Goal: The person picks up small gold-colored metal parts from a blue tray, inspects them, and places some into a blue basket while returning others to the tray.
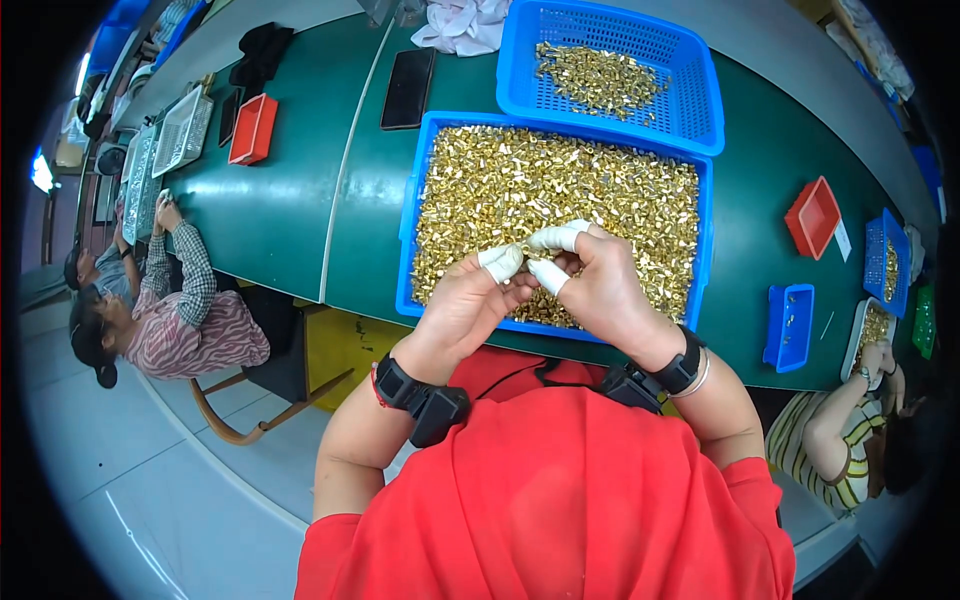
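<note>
Both hands meet over the near half of a blue tray [408, 240] heaped with small gold-coloured metal parts [560, 180]. My left hand [470, 300], with a white covering on its thumb or fingertip, is pinched closed. Opposite it, my right hand [605, 280] is closed too, with white coverings on several fingertips. Between the two sets of fingertips is a small gold-coloured metal part [526, 250], mostly hidden by the fingers. Its exact shape cannot be made out.
A blue perforated basket [690, 100] with more metal parts rests against the tray's far edge. A black phone [408, 88] and white cloth [462, 25] lie left of it. Red bins [253, 130] and a small blue bin [790, 328] stand aside. People work at both ends.
</note>
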The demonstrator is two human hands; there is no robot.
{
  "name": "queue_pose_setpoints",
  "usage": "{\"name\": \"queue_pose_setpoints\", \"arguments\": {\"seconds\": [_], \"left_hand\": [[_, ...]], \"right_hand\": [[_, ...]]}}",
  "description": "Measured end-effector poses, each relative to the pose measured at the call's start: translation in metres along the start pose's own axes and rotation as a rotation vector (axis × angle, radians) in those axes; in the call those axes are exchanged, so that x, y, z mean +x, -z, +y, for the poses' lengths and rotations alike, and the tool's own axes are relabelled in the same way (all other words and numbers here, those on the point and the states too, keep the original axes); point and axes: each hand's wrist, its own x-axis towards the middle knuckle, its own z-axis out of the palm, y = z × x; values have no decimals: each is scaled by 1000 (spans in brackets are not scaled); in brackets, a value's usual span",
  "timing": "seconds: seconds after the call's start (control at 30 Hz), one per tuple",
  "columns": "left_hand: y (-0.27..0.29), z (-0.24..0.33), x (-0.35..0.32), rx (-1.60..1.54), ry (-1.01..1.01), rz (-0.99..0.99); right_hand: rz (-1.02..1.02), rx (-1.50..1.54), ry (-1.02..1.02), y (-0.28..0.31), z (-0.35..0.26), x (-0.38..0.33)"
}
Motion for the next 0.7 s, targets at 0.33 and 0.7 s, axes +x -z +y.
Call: {"name": "queue_pose_setpoints", "arguments": {"seconds": [0.33, 0.7], "left_hand": [[18, 15, -14, 32, 32, -91], [66, 63, -37, 39, 43, -114]], "right_hand": [[74, -168, 88, -25, -20, -10], [45, -229, 30, -86, -52, 9]]}}
